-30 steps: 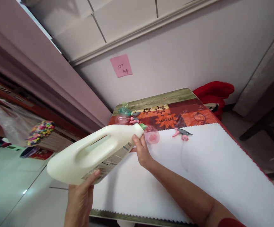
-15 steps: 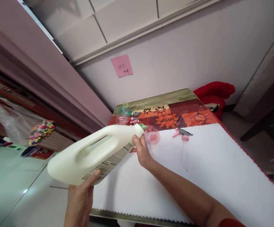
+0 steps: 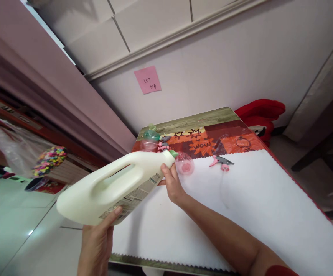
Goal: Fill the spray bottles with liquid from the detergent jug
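Observation:
A large cream detergent jug (image 3: 97,184) is tilted over the table, its green spout (image 3: 173,153) pointing right at a clear pink bottle (image 3: 185,163). My left hand (image 3: 101,234) supports the jug's lower part, thumb on the label. Around the jug's neck closes my right hand (image 3: 172,182); some of its fingers are hidden behind. The bottle stands partly behind the spout, so I cannot tell whether liquid runs into it. To the right, a pink and grey spray trigger (image 3: 222,162) lies on the white cloth (image 3: 241,207) with its thin tube.
At the table's back left are a green spray bottle (image 3: 152,135) and another pink bottle (image 3: 149,145). A red plush object (image 3: 261,113) is behind the table's right corner. On the left hangs a plastic bag (image 3: 11,145) near a colourful beaded item (image 3: 50,161).
Almost nothing differs. The jug's base end has shifted very slightly left; both hands keep their grip.

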`<state>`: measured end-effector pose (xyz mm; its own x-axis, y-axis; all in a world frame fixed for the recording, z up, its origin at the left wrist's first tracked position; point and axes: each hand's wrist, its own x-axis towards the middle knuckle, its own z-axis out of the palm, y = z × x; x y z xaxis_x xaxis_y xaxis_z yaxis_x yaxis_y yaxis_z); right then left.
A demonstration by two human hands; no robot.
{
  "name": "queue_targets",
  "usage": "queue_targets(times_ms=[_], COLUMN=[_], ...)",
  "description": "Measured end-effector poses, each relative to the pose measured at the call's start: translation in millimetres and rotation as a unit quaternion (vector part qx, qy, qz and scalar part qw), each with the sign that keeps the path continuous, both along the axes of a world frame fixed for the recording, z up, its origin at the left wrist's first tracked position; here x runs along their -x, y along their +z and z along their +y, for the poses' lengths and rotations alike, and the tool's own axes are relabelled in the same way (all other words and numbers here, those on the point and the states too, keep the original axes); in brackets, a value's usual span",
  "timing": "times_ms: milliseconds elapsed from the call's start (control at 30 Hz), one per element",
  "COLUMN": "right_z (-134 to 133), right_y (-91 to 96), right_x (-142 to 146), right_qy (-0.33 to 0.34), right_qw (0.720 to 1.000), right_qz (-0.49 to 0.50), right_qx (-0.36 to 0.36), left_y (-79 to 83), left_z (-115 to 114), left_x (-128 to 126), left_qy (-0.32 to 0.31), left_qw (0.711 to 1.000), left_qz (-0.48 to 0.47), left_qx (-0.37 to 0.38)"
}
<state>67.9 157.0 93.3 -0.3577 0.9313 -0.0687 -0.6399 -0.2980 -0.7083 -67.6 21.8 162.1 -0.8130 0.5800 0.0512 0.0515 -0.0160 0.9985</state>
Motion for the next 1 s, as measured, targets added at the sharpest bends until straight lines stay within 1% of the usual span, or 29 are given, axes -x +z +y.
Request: queue_targets(times_ms=[533, 800, 1000], right_z=[-0.8, 0.4, -0.8], right_y=[-1.0, -0.6, 1.1], right_x=[1.0, 0.4, 0.0], right_qy=[-0.003, 0.006, 0.008], right_qw=[1.0, 1.0, 1.0], right_qz=[0.005, -0.001, -0.005], right_qx=[0.004, -0.005, 0.003], left_y=[0.2, 1.8, 2.5], left_z=[-1.1, -1.0, -1.0], left_x=[-1.3, -2.1, -2.3], left_qy=[-0.006, -0.006, -0.008], left_qw=[1.0, 1.0, 1.0], left_qz=[0.0, -0.002, 0.004], left_qx=[0.005, -0.001, -0.013])
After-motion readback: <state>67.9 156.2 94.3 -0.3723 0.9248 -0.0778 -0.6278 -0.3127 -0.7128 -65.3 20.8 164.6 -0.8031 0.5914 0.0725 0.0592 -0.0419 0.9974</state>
